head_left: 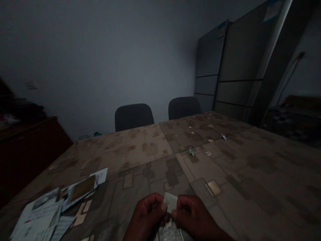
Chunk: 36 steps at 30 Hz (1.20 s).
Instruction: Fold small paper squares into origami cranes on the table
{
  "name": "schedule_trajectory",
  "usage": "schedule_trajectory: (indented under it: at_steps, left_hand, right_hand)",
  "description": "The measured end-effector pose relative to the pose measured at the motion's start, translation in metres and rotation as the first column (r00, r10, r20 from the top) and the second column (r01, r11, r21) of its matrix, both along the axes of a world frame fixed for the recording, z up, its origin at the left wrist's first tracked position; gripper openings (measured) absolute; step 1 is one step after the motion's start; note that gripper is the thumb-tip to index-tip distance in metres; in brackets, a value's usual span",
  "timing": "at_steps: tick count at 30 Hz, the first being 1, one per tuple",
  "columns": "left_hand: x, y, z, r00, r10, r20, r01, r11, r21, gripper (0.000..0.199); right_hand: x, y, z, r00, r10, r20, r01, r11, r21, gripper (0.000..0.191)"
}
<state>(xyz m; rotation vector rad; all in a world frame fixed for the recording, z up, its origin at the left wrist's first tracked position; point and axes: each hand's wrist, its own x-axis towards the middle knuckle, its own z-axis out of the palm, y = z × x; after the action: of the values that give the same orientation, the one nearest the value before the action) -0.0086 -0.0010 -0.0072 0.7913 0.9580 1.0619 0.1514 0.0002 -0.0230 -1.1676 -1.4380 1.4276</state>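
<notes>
A small pale piece of paper (171, 201) is pinched between my two hands near the bottom middle of the view. My left hand (151, 212) grips its left side between thumb and curled fingers. On its right side, my right hand (189, 212) holds it the same way. Below the hands lies a flat, greyish speckled item (169, 232), partly hidden by them; its kind is unclear. The light is dim, so fine creases in the paper do not show.
A patterned tablecloth covers the table (147, 147). Loose printed papers (40, 214) lie at the left. A small folded green paper shape (191, 151) and another small folded piece (223, 137) sit farther back. Two dark chairs (134, 115) stand behind the table.
</notes>
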Motion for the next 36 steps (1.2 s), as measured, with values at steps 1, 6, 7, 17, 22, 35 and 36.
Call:
schedule_trajectory:
  at_steps: [1, 6, 7, 17, 22, 35, 36]
  left_hand:
    - [0.000, 0.000, 0.001, 1.000, 0.005, -0.010, -0.005, 1.000, 0.007, 0.032]
    - [0.001, 0.001, 0.001, 1.000, -0.008, 0.012, 0.008, 1.000, 0.016, 0.032]
    - [0.002, 0.001, 0.001, 1.000, -0.011, 0.007, 0.010, 1.000, 0.023, 0.032]
    - [0.001, 0.002, -0.005, 0.995, -0.012, 0.101, 0.011, 1.000, 0.007, 0.027]
    - [-0.014, 0.006, 0.004, 0.995, -0.094, -0.030, 0.093, 0.995, -0.034, 0.033]
    - [-0.009, -0.006, 0.019, 0.977, -0.156, -0.144, 0.149, 0.987, -0.055, 0.031]
    - [-0.009, -0.006, 0.019, 0.976, -0.152, -0.157, 0.145, 0.988, -0.056, 0.030]
  right_hand:
    - [0.000, 0.000, -0.001, 1.000, -0.003, 0.008, 0.003, 1.000, 0.012, 0.020]
    - [0.003, -0.001, 0.008, 1.000, 0.007, 0.021, -0.007, 1.000, 0.025, 0.025]
    - [0.004, -0.002, 0.011, 1.000, 0.017, 0.004, -0.017, 0.999, 0.030, 0.027]
    - [0.013, -0.001, 0.031, 0.994, 0.074, 0.082, -0.079, 0.995, 0.056, 0.023]
    - [0.034, 0.007, 0.051, 0.940, -0.043, 0.338, -0.143, 0.850, 0.506, 0.009]
    - [0.033, 0.009, 0.042, 0.929, 0.102, 0.355, -0.340, 0.611, 0.715, 0.014]
    - [0.034, 0.010, 0.041, 0.926, 0.096, 0.366, -0.347, 0.601, 0.720, 0.013]
